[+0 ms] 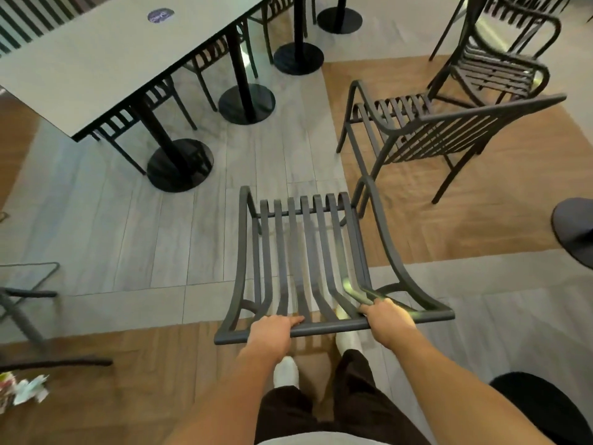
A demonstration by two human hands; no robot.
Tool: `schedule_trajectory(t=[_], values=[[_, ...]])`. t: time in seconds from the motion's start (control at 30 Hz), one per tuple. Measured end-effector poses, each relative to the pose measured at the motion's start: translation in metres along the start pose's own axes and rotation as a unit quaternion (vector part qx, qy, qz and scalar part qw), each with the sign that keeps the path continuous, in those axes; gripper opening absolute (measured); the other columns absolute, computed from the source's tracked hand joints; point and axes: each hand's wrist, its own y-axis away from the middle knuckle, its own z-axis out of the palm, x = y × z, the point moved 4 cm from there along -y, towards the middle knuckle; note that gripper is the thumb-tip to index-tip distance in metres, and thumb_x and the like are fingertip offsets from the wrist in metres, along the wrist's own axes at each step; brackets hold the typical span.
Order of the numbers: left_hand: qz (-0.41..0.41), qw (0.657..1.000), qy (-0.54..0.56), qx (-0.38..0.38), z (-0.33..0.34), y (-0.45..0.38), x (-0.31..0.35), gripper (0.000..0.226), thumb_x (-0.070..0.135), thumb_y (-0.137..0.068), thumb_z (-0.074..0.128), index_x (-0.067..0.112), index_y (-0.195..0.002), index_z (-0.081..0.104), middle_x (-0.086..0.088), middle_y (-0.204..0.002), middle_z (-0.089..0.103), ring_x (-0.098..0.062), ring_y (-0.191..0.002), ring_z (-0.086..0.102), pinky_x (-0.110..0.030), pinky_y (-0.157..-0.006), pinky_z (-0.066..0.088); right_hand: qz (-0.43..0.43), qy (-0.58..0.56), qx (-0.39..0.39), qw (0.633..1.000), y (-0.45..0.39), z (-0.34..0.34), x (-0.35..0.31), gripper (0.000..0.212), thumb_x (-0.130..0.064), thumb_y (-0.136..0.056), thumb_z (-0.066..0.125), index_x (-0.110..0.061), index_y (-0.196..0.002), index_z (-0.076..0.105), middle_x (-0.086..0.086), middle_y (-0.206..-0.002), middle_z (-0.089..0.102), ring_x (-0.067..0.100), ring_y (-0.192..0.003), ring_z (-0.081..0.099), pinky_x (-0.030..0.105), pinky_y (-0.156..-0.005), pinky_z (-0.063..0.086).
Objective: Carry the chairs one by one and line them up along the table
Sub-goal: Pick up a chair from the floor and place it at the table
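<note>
The floor (179,252) is laid in grey planks bordered by brown wood-look panels (465,220). Round black pedestal bases (179,165) are set on it, and crumpled paper (22,390) is seen at the left edge.

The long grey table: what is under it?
Under the long grey table stand black pedestal legs on round bases, with slatted dark chairs tucked along its far side. The tabletop covers those chairs' seats and backs, so their number cannot be told.
</note>
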Motion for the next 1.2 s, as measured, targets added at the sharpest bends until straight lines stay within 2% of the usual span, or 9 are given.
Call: schedule_trajectory(t=[0.17, 0.4, 0.57, 0.73, 0.93, 1.07, 1.2], values=[[-0.046, 0.998, 0.029, -0.018, -0.021, -0.016, 0.005, 0.065, 0.013, -0.106, 0.044, 0.053, -0.155, 0.030, -0.006, -0.141, 0.056, -0.029, -0.127, 0.055, -0.044, -0.107, 0.048, -0.046, 0.034, -0.008, 0.998, -0.037, -0.033, 0.008, 0.045, -0.005, -0.099, 0.050, -0.027, -0.138, 0.055, 0.009, -0.121, 0.060, 0.028, -0.116, 0.058, 0.041, -0.096, 0.055], [-0.120, 0.989, 0.082, 0.004, -0.043, -0.035, 0.004, 0.068, 0.011, -0.105, 0.048, 0.052, -0.155, 0.030, -0.006, -0.142, 0.057, -0.029, -0.126, 0.057, -0.044, -0.107, 0.049, -0.118, 0.077, -0.020, 0.990, -0.089, -0.079, 0.007, 0.049, 0.002, -0.096, 0.046, -0.026, -0.134, 0.058, 0.009, -0.119, 0.063, 0.030, -0.115, 0.059, 0.042, -0.092, 0.056], [-0.157, 0.982, 0.102, 0.038, -0.061, -0.048, 0.004, 0.067, 0.009, -0.105, 0.045, 0.052, -0.154, 0.033, -0.005, -0.141, 0.059, -0.030, -0.127, 0.058, -0.045, -0.106, 0.049, -0.148, 0.096, -0.025, 0.984, -0.123, -0.110, 0.003, 0.042, -0.001, -0.097, 0.046, -0.025, -0.127, 0.062, 0.008, -0.113, 0.066, 0.029, -0.110, 0.062, 0.041, -0.092, 0.056], [-0.189, 0.971, 0.141, 0.038, -0.077, -0.067, -0.004, 0.070, 0.007, -0.103, 0.045, 0.053, -0.154, 0.032, -0.004, -0.142, 0.059, -0.030, -0.129, 0.055, -0.045, -0.107, 0.048, -0.177, 0.118, -0.035, 0.977, -0.159, -0.139, -0.005, 0.042, -0.003, -0.096, 0.044, -0.026, -0.126, 0.063, 0.007, -0.112, 0.067, 0.030, -0.109, 0.064, 0.043, -0.093, 0.055], [-0.211, 0.960, 0.179, 0.043, -0.111, -0.100, -0.041, 0.071, 0.005, -0.103, 0.043, 0.055, -0.153, 0.032, -0.004, -0.141, 0.059, -0.029, -0.127, 0.056, -0.047, -0.109, 0.047, -0.203, 0.147, -0.033, 0.968, -0.216, -0.185, -0.033, 0.049, -0.004, -0.096, 0.045, -0.032, -0.133, 0.059, 0.009, -0.122, 0.064, 0.033, -0.118, 0.058, 0.045, -0.099, 0.052], [-0.218, 0.954, 0.193, 0.067, -0.139, -0.120, -0.071, 0.061, 0.012, -0.105, 0.039, 0.052, -0.150, 0.039, -0.003, -0.130, 0.063, -0.028, -0.119, 0.060, -0.044, -0.104, 0.049, -0.215, 0.160, -0.029, 0.963, -0.254, -0.219, -0.058, 0.052, -0.003, -0.099, 0.041, -0.033, -0.139, 0.055, 0.011, -0.128, 0.061, 0.033, -0.129, 0.049, 0.046, -0.104, 0.049], [-0.234, 0.944, 0.223, 0.068, -0.163, -0.141, -0.099, 0.058, 0.019, -0.106, 0.042, 0.055, -0.151, 0.037, -0.003, -0.126, 0.062, -0.027, -0.117, 0.059, -0.044, -0.106, 0.048, -0.215, 0.175, -0.020, 0.961, -0.288, -0.250, -0.085, 0.049, -0.007, -0.101, 0.046, -0.034, -0.141, 0.054, 0.011, -0.130, 0.060, 0.032, -0.130, 0.050, 0.046, -0.107, 0.047]])
